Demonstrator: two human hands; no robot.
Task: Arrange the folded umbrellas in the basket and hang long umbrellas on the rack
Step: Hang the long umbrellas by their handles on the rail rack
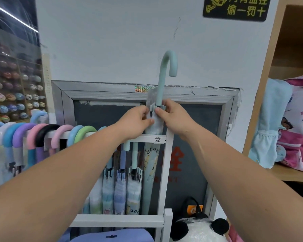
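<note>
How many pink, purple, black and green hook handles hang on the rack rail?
Pink handles: 2
Purple handle: 1
Black handle: 1
Green handle: 1
Total: 5

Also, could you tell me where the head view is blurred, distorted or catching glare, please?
In the head view the wide lens bows the shelf edge; the balls at far left are smeared; a ceiling light streaks the top left corner; the mint umbrella, left hand and right hand are fairly sharp.
</note>
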